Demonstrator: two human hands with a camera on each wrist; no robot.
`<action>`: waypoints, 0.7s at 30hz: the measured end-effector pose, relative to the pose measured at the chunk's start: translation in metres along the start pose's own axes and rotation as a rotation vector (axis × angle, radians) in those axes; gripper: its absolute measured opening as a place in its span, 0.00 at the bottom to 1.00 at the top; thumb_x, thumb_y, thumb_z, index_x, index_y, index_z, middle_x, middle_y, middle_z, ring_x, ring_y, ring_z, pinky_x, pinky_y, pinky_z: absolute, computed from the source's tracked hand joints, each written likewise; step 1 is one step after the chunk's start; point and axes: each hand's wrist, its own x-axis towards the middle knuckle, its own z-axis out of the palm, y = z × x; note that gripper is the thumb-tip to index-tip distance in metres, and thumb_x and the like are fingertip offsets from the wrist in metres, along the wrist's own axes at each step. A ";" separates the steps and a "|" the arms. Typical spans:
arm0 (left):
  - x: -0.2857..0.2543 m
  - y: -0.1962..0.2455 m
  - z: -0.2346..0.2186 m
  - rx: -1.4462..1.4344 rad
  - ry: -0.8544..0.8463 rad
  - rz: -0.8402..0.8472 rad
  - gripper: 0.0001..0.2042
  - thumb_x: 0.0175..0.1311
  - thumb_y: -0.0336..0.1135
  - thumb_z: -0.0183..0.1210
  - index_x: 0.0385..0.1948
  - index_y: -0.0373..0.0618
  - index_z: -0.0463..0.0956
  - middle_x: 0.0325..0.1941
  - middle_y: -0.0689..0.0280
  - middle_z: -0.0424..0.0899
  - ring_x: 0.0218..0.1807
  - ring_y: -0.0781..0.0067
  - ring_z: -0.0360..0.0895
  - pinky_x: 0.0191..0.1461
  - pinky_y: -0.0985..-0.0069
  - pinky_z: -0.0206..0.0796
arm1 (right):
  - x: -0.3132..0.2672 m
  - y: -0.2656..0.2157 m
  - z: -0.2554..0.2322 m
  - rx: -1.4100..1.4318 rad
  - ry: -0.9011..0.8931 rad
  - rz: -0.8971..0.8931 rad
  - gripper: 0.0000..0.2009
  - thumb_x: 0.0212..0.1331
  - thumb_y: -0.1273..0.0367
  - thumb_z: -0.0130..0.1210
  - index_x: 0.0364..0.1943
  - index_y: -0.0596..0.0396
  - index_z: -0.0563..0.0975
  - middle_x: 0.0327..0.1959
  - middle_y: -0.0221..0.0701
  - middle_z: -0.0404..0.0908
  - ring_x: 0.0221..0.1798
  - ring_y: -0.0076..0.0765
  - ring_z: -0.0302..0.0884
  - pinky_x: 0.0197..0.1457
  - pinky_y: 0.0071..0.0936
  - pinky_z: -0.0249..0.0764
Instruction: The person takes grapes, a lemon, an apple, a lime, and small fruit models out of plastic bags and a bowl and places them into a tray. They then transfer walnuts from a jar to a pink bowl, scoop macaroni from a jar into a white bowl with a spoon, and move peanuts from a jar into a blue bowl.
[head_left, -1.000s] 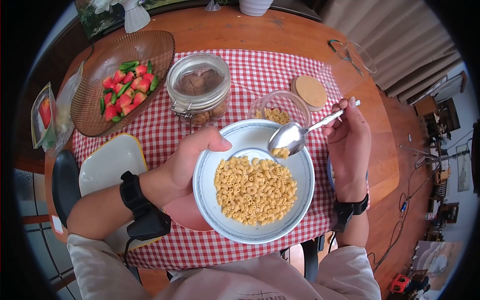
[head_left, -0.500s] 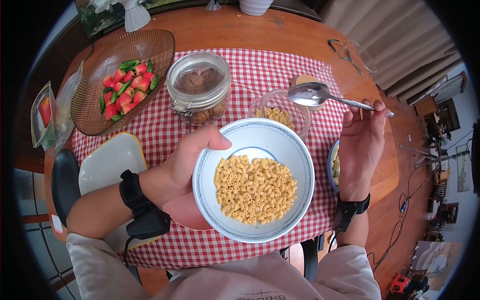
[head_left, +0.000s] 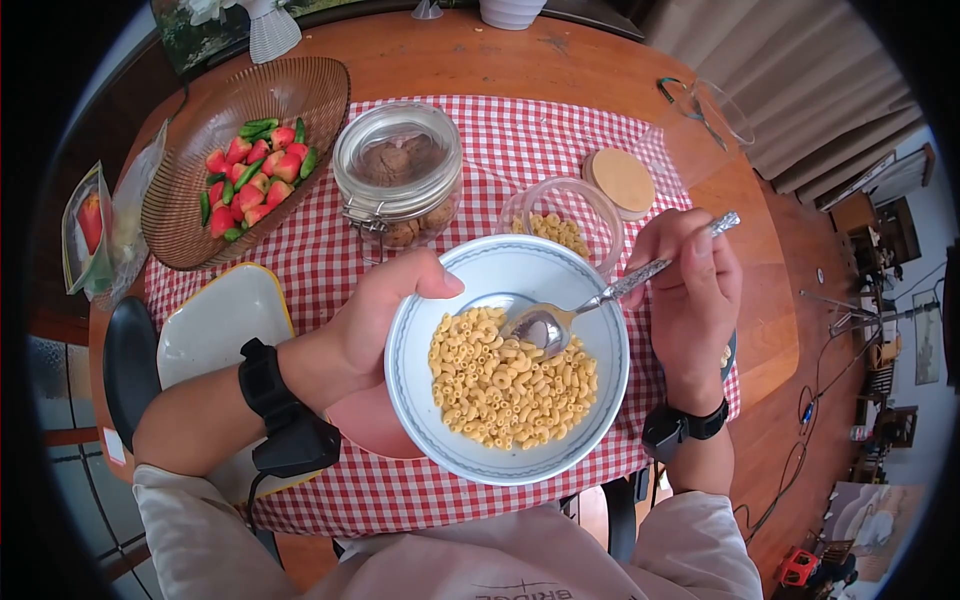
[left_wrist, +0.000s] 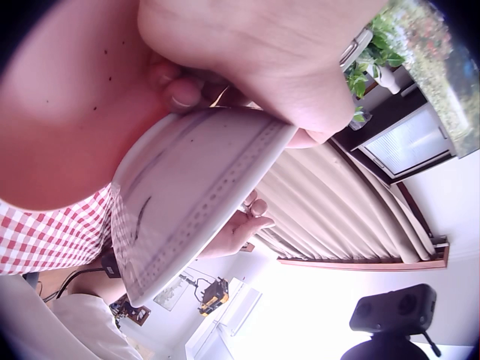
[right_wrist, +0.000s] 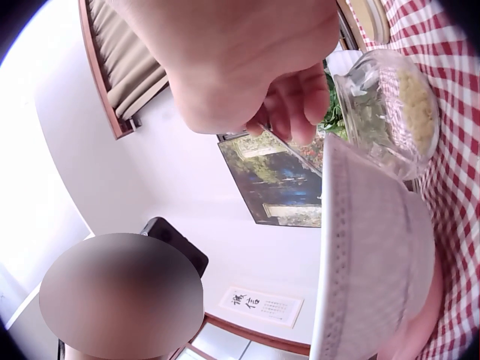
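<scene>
My left hand grips a white bowl with a blue-patterned rim, its thumb over the edge and its fingers under the side in the left wrist view. Dry elbow macaroni covers the bowl's bottom. A metal spoon is pinched by its handle in my right hand; the bowl of the spoon sits among the macaroni at the far right part. Just behind the bowl stands a clear glass jar with more macaroni in it, also visible as a glass jar in the right wrist view.
A clip-top jar of brown lumps stands behind my left hand. Further left lie a brown basket of red and green produce and a white tray. A wooden lid sits beside the glass jar. Partly behind my right wrist is another dish.
The spoon first rose from the bowl toward the upper right, over the wooden lid, then came back down into the macaroni. My left hand and the bowl have stayed nearly still.
</scene>
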 end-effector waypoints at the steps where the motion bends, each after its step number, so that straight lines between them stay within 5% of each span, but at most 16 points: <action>1: -0.001 0.001 0.003 0.011 0.008 0.004 0.33 0.64 0.44 0.48 0.66 0.25 0.66 0.63 0.42 0.79 0.61 0.55 0.82 0.69 0.64 0.71 | 0.000 0.000 0.001 -0.031 0.039 0.078 0.16 0.78 0.58 0.49 0.37 0.58 0.75 0.34 0.35 0.80 0.27 0.27 0.77 0.30 0.22 0.75; 3: -0.001 0.001 0.004 0.022 0.017 0.008 0.33 0.65 0.44 0.47 0.66 0.25 0.66 0.63 0.42 0.79 0.61 0.54 0.81 0.69 0.64 0.71 | 0.001 -0.002 0.007 -0.096 0.108 0.189 0.16 0.77 0.58 0.50 0.38 0.58 0.76 0.30 0.33 0.80 0.22 0.25 0.76 0.27 0.20 0.73; 9: 0.002 0.000 -0.004 0.083 0.038 -0.006 0.38 0.58 0.45 0.48 0.71 0.31 0.63 0.69 0.41 0.74 0.66 0.50 0.78 0.74 0.60 0.66 | 0.003 0.001 -0.004 -0.038 0.171 0.140 0.16 0.79 0.60 0.48 0.38 0.59 0.76 0.25 0.33 0.81 0.22 0.27 0.78 0.26 0.21 0.73; 11: 0.003 -0.002 -0.008 0.036 0.012 0.032 0.32 0.65 0.44 0.48 0.66 0.26 0.68 0.62 0.43 0.80 0.60 0.55 0.82 0.69 0.65 0.71 | 0.005 0.002 -0.006 0.007 0.200 0.144 0.16 0.79 0.61 0.48 0.38 0.60 0.76 0.24 0.34 0.81 0.21 0.27 0.78 0.25 0.21 0.73; 21: -0.001 -0.002 0.005 -0.074 0.055 -0.013 0.31 0.63 0.44 0.49 0.63 0.27 0.71 0.59 0.45 0.82 0.56 0.57 0.84 0.66 0.64 0.73 | 0.010 -0.001 -0.009 0.050 0.326 0.229 0.15 0.80 0.60 0.45 0.40 0.57 0.75 0.19 0.29 0.78 0.17 0.22 0.73 0.24 0.16 0.68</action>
